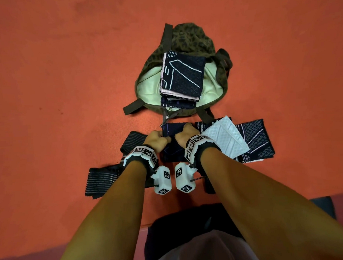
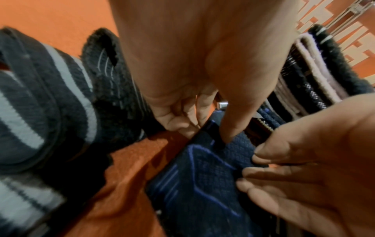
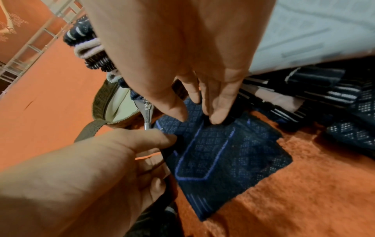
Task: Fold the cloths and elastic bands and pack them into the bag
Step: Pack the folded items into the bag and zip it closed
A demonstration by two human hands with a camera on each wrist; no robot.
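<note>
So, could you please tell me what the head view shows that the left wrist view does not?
Only the head view shows the open camouflage fabric bag holding a stack of folded dark cloths, and the white textured cloth. Only the left wrist view shows the left hand thumb on the cloth. Both show the navy patterned cloth, both hands and striped elastic bands.

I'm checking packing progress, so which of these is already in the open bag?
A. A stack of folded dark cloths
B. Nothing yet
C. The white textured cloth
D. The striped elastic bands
A: a stack of folded dark cloths sits in the open mouth of the bag, while the striped elastic bands and the white textured cloth lie outside it.
</note>
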